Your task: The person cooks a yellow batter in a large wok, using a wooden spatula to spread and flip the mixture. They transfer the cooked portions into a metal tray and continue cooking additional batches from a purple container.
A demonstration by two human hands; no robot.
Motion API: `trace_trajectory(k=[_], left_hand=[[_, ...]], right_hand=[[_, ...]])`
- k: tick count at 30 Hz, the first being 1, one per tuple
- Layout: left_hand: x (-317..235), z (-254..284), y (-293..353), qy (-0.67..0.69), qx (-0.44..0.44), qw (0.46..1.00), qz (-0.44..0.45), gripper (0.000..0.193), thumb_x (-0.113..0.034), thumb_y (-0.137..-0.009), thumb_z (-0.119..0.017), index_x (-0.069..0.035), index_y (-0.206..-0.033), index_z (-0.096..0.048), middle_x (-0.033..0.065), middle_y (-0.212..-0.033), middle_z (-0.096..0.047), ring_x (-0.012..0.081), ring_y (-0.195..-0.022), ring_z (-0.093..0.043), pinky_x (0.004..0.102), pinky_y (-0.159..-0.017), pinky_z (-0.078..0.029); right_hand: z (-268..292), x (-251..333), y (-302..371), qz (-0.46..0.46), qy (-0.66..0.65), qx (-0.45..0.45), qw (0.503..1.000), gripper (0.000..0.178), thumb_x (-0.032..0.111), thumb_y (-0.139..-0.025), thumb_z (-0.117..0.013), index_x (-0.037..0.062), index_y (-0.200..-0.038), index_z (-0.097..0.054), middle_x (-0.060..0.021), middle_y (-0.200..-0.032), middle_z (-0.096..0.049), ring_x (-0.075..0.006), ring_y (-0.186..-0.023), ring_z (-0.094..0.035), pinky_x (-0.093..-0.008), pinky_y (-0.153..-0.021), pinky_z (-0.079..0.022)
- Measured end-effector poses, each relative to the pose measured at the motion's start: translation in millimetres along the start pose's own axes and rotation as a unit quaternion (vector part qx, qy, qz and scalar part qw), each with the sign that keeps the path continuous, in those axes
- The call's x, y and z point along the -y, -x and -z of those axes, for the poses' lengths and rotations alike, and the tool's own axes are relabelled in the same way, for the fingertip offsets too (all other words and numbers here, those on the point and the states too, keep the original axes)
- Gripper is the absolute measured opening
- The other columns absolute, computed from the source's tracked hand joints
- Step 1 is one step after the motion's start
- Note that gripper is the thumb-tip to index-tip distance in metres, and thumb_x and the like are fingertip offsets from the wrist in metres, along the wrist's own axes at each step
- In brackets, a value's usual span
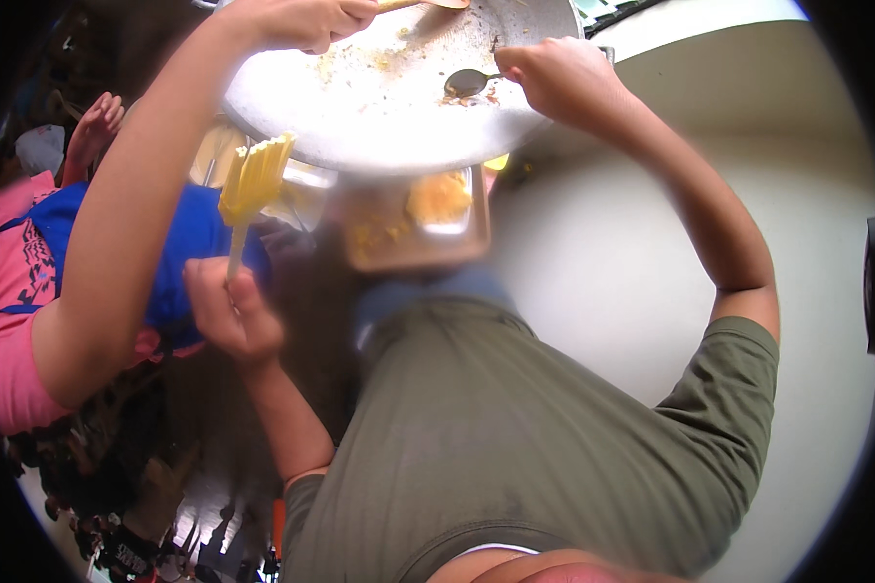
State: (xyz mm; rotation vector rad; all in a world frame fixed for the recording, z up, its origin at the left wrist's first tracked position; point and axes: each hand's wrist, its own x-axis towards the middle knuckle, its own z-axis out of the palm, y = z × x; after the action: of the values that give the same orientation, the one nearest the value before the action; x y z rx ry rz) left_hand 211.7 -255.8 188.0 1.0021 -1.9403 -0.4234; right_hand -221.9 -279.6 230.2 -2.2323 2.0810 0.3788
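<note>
My left hand [233, 309] is closed round the pale handle of a yellow slotted turner [256, 180], held upright with its slotted head uppermost. Bits of pale yellow food seem to cling to its tip. A large round metal pan [379, 146] lies at the top of the view, smeared with food scraps. Over its right side, my right hand [564, 80] grips a metal spoon [468, 83], whose bowl rests at some brown scraps on the pan's inside.
At left, a person in a pink shirt and blue apron [190, 233] reaches a hand [306, 21] over the pan with a wooden-looking utensil [399, 5]. Below the pan, a brown tray [369, 255] holds yellow food. A pale wall [642, 272] stands at right.
</note>
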Motion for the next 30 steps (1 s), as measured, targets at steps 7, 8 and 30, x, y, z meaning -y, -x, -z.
trace_trajectory(k=[7,8,30], left_hand=[[7,0,-4,0.006,0.003,1.000,-0.014,0.036,-0.025,-0.108,-0.052,0.001,-0.083,-0.053,0.0106,-0.079,-0.052,0.0240,-0.074,-0.049,0.0369,-0.068,-0.039],[7,1,-4,0.009,0.004,1.000,-0.011,0.036,-0.025,-0.108,-0.052,0.001,-0.083,-0.053,0.0106,-0.079,-0.052,0.0242,-0.074,-0.049,0.0371,-0.068,-0.039],[21,5,-14,0.018,0.053,0.996,-0.063,0.031,-0.024,-0.107,-0.054,-0.001,-0.086,-0.057,0.0147,-0.081,-0.055,0.0345,-0.077,-0.051,0.0455,-0.074,-0.040]], right_hand=[[-24,-12,-1,-0.026,0.001,-0.074,0.997,0.017,0.011,-0.089,-0.062,0.0178,-0.097,-0.075,-0.0105,-0.078,-0.075,-0.0318,-0.078,-0.076,-0.0456,-0.065,-0.057],[-13,5,8,-0.017,0.005,-0.046,0.999,0.015,0.012,-0.088,-0.062,0.0179,-0.095,-0.074,-0.0107,-0.078,-0.075,-0.0318,-0.077,-0.076,-0.0452,-0.064,-0.056],[-15,29,18,-0.062,-0.040,0.003,0.997,0.017,0.021,-0.099,-0.061,0.0214,-0.103,-0.077,-0.0086,-0.085,-0.077,-0.0310,-0.082,-0.075,-0.0452,-0.068,-0.056]])
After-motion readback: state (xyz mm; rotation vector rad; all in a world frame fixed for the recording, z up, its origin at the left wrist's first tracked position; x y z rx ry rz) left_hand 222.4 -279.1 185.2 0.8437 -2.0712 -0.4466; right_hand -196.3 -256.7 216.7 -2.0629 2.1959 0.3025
